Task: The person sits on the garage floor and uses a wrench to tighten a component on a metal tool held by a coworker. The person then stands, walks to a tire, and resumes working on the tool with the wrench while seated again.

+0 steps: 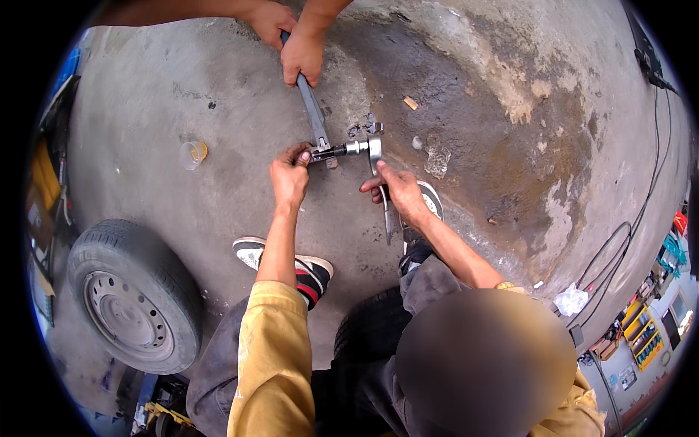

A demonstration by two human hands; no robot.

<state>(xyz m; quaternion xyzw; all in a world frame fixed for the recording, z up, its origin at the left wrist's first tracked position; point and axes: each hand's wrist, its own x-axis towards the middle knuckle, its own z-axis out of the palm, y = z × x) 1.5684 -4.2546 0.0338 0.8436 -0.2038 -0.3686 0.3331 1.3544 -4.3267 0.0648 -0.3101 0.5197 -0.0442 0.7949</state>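
My left hand point(291, 177) is closed, its fingertips pinching one end of a dark metal cylindrical part point(331, 152). A silver socket point(356, 147) joins that part to the head of a ratchet wrench point(376, 151), whose handle points down toward my shoes. Around the ratchet's handle, my right hand point(399, 191) is closed, thumb on top. From above, another person's two hands point(301, 54) grip a long grey-handled wrench point(312, 109); its jaw end meets the dark part beside my left fingertips. My fingers partly hide that contact.
A wheel with a tyre point(131, 297) stands at the left, and another tyre point(370, 324) lies under me. A clear cup with yellowish liquid point(194, 154) sits on the stained concrete floor point(240, 109). Black cables point(641, 211) and a crumpled white bag point(571, 299) lie right.
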